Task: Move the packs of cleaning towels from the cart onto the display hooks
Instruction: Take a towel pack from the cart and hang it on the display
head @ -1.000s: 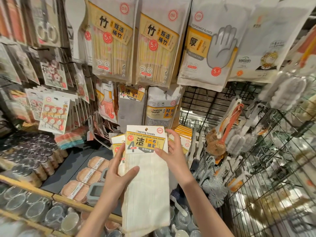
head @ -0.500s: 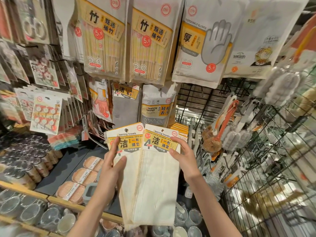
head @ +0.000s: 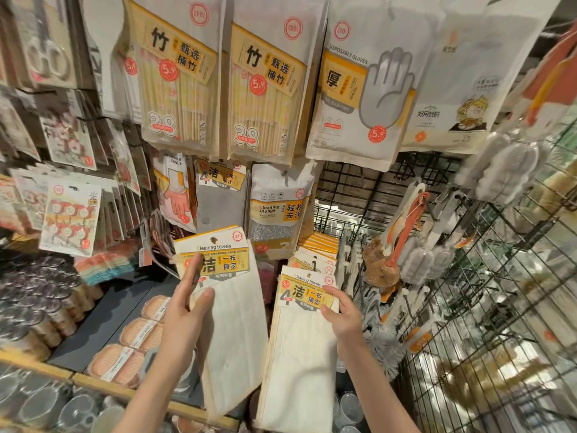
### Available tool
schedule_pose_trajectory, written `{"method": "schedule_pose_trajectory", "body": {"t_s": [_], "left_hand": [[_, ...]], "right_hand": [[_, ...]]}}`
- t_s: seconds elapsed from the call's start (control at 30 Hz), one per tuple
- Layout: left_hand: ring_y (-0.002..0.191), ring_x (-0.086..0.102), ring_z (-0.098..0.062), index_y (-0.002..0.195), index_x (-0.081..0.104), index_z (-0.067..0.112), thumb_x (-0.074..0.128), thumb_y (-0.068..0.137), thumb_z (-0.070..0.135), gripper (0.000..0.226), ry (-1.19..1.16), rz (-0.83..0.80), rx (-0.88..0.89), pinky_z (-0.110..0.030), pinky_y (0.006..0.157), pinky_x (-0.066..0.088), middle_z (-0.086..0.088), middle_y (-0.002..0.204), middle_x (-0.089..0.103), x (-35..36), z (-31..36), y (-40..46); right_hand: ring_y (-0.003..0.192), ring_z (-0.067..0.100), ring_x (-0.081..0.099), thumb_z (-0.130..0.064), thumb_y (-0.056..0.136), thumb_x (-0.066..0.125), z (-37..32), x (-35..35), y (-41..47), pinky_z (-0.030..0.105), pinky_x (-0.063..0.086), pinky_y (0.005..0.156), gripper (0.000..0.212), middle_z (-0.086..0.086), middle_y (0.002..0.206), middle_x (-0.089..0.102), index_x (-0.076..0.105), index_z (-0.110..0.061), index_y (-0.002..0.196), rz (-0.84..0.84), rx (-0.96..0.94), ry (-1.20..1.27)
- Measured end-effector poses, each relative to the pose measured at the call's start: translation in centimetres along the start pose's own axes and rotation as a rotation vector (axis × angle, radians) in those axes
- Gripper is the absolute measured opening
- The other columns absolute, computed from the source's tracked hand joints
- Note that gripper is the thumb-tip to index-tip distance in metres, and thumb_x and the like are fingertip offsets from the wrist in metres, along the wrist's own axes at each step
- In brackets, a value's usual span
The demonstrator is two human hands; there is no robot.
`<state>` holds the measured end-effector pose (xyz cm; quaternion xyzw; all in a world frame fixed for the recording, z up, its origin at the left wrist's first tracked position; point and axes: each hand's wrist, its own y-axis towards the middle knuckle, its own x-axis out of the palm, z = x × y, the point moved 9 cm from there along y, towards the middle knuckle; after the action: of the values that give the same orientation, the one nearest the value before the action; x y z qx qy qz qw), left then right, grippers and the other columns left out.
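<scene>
Two packs of cleaning towels are held apart at lower centre. Left hand (head: 184,320) grips the left pack (head: 232,307) by its side. Right hand (head: 343,317) pinches the right pack (head: 299,354) at its label.

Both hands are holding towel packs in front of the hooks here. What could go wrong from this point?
1. The left hand holds its pack of cleaning towels only by the header card, so the long cloth below may swing and the grip could slip.
2. The right hand pinches a second pack against the hanging row; threading its small hang hole one-handed may miss the hook.
</scene>
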<state>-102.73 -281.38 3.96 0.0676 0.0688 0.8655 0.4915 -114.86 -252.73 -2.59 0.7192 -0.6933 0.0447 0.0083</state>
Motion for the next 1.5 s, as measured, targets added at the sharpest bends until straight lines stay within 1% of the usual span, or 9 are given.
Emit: {"method": "schedule_pose_trajectory", "body": {"t_s": [0.1,0.43,0.63,0.77,0.83,1.13,1.3,1.4,1.5], "left_hand": [[0.120,0.039,0.022,0.127,0.045,0.061,0.057,0.093,0.011,0.061,0.018,0.008,-0.012,-0.024,0.099,0.034,0.034,0.136,0.045,-0.2,-0.4,0.0],[0.119,0.036,0.024,0.131,0.047,0.051,0.056,0.093,0.010,0.057,-0.005,0.047,-0.056,-0.025,0.100,0.031,0.040,0.131,0.044,-1.3,-1.7,0.8],[0.125,0.037,0.016,0.133,0.044,0.053,0.057,0.093,0.015,0.057,0.063,-0.003,-0.065,-0.030,0.105,0.030,0.034,0.136,0.044,-0.9,-2.2,1.1],[0.128,0.036,0.012,0.131,0.043,0.058,0.058,0.093,0.018,0.057,0.077,-0.011,-0.060,-0.031,0.106,0.030,0.034,0.136,0.045,-0.7,-2.3,1.1],[0.130,0.036,0.011,0.131,0.042,0.059,0.058,0.092,0.021,0.056,0.083,-0.018,-0.057,-0.031,0.106,0.030,0.034,0.137,0.044,-0.4,-2.2,1.1],[0.119,0.037,0.022,0.132,0.043,0.054,0.058,0.092,0.017,0.057,0.077,0.008,-0.074,-0.028,0.102,0.032,0.039,0.132,0.045,0.4,-1.8,0.8],[0.115,0.036,0.026,0.132,0.043,0.053,0.058,0.092,0.015,0.057,0.064,0.009,-0.093,-0.025,0.101,0.031,0.045,0.126,0.044,1.1,-1.7,0.6],[0.113,0.036,0.028,0.130,0.043,0.055,0.058,0.092,0.015,0.057,0.069,0.006,-0.100,-0.025,0.102,0.030,0.046,0.124,0.044,1.3,-1.7,0.6],[0.113,0.036,0.026,0.131,0.043,0.054,0.058,0.092,0.016,0.057,0.074,0.010,-0.109,-0.027,0.103,0.030,0.044,0.125,0.044,1.3,-1.9,0.7]], "right_hand": [[0.115,0.019,0.051,0.019,0.086,0.051,0.7,-0.6,0.9,0.019,0.046,0.084,0.038,0.008,0.129,0.054,0.062,-0.008,0.111,0.045,0.021,0.001],[0.127,0.031,0.046,0.020,0.085,0.051,2.6,-1.2,4.4,0.049,0.037,0.108,0.038,0.011,0.125,0.054,0.060,0.002,0.116,0.075,-0.024,-0.133],[0.121,0.025,0.048,0.022,0.084,0.051,3.9,-1.5,5.4,0.039,0.043,0.102,0.039,0.015,0.130,0.053,0.060,0.003,0.116,0.124,0.028,-0.135],[0.111,0.018,0.048,0.022,0.083,0.050,4.1,-1.6,5.2,0.007,0.046,0.076,0.037,0.013,0.126,0.054,0.060,0.004,0.114,0.143,0.019,-0.142],[0.111,0.017,0.047,0.022,0.083,0.050,4.2,-1.6,5.2,0.001,0.044,0.067,0.036,0.011,0.124,0.054,0.061,0.004,0.112,0.156,0.016,-0.139],[0.109,0.016,0.047,0.019,0.084,0.051,5.0,-2.0,5.2,0.001,0.043,0.064,0.035,0.011,0.127,0.054,0.062,0.000,0.111,0.155,0.038,-0.133],[0.111,0.015,0.047,0.015,0.084,0.053,5.8,-2.4,5.4,0.017,0.042,0.082,0.035,0.010,0.129,0.055,0.063,-0.004,0.112,0.153,0.055,-0.178],[0.109,0.016,0.048,0.018,0.084,0.052,6.0,-2.2,6.0,0.006,0.043,0.070,0.036,0.013,0.130,0.054,0.062,-0.002,0.111,0.161,0.055,-0.163],[0.123,0.025,0.045,0.021,0.084,0.048,6.1,-1.6,6.7,0.026,0.046,0.087,0.037,0.015,0.136,0.048,0.061,-0.003,0.108,0.157,0.075,-0.139]]}}
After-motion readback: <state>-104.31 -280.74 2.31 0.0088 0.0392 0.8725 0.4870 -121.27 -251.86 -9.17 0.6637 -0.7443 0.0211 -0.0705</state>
